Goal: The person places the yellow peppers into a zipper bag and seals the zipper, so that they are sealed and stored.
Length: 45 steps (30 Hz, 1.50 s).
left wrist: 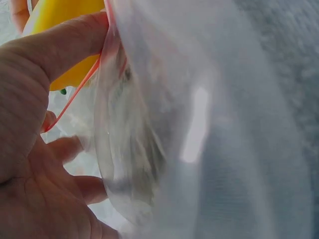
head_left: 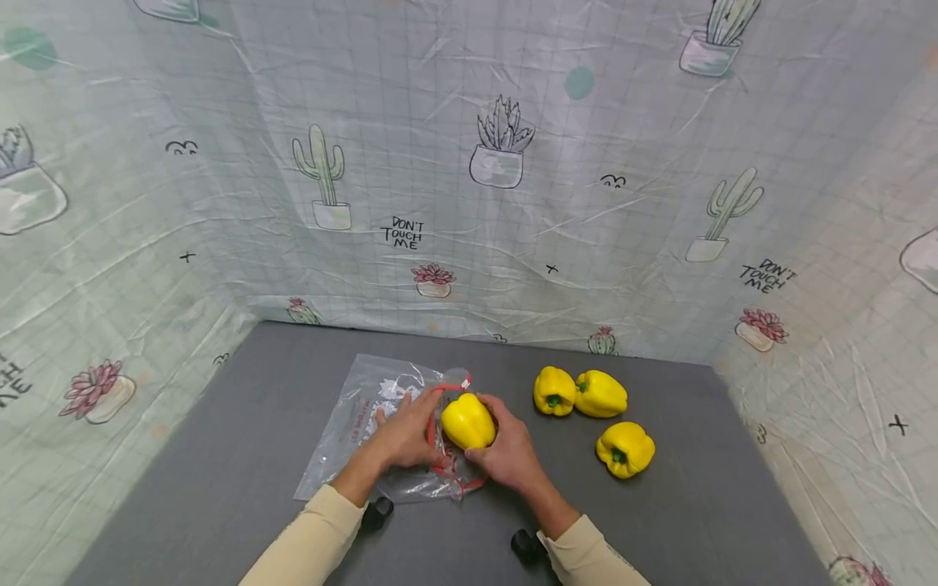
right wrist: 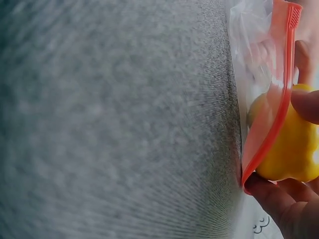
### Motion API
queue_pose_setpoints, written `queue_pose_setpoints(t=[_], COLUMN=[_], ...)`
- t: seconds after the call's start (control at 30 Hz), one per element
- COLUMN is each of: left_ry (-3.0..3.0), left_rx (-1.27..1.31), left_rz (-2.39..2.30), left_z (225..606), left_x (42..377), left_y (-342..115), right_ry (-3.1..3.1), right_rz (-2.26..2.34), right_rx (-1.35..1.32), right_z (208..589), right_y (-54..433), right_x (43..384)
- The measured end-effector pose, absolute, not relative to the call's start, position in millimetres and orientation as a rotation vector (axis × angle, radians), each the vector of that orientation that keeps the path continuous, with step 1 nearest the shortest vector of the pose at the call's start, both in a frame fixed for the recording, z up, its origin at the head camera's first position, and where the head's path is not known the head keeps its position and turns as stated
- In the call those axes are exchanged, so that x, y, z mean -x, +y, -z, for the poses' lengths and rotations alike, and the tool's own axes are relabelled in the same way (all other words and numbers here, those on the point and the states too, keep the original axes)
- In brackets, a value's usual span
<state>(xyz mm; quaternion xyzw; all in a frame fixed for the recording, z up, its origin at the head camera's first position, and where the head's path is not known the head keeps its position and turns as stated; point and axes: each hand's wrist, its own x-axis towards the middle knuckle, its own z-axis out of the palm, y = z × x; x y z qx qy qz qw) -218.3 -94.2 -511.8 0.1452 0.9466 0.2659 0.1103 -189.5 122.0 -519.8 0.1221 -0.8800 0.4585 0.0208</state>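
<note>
A yellow bell pepper (head_left: pixel 467 421) sits in the grip of my right hand (head_left: pixel 513 452), thumb on the near side and fingers round the far side. It is at the mouth of a clear plastic zip bag (head_left: pixel 330 443) with a red zip strip (right wrist: pixel 288 84). In the right wrist view the strip crosses in front of the pepper, part of which shows through the plastic. My left hand (head_left: pixel 406 435) spreads its fingers at the bag's mouth, and its thumb (left wrist: pixel 75 42) presses against the red edge. The bag lies mostly flat to the left.
To the right on the grey tabletop (head_left: pixel 242 456) lie three more yellow bell peppers: two side by side (head_left: pixel 554 391) and one nearer (head_left: pixel 625 450). A patterned curtain (head_left: pixel 440 309) rises behind the table and along both sides. Dark wrist cameras (head_left: pixel 378 513) hang under the wrists.
</note>
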Motion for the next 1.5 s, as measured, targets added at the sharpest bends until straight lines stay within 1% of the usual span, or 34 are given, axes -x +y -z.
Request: queue_pose_setpoints(t=[0.17,0.4,0.57,0.77,0.9,1.1,1.33,1.5], left_ry=[2.776,2.838,2.879,2.927,2.928,2.937,2.911,2.952], left_rx=[-0.405,-0.443,-0.402,-0.389,-0.424,-0.454,-0.442,-0.459], left_rz=[-0.785,-0.801,-0.805,-0.737,-0.742,-0.713,-0.727,-0.676], left_z=[508.7,503.4,503.4,502.1,499.5,501.2,501.3,500.3], left_x=[219.7,214.2,212.4,209.1,206.1,205.1,208.5,206.2], left_y=[-91.9,-87.7,-82.3,-78.3,-74.3,-68.4,-65.7,-66.6], right_ry=[-2.737,-2.749,-2.773,-2.802,-2.792,-2.79,-2.746,-2.755], right_rz=[-1.394,-1.293,-1.25,-1.298,-1.337,-1.263,-1.54,-1.505], right_rx=[-0.386,-0.459,-0.479,-0.435,-0.39,-0.394,-0.295,-0.294], right_z=[517.7,518.5,517.7,517.2,517.2,516.1,515.7,514.6], right_y=[122.3,123.2,122.7,120.2,119.0,119.9,126.1,125.5], right_x=[192.6,193.8,194.8,196.2,198.0,202.5,206.9,206.9])
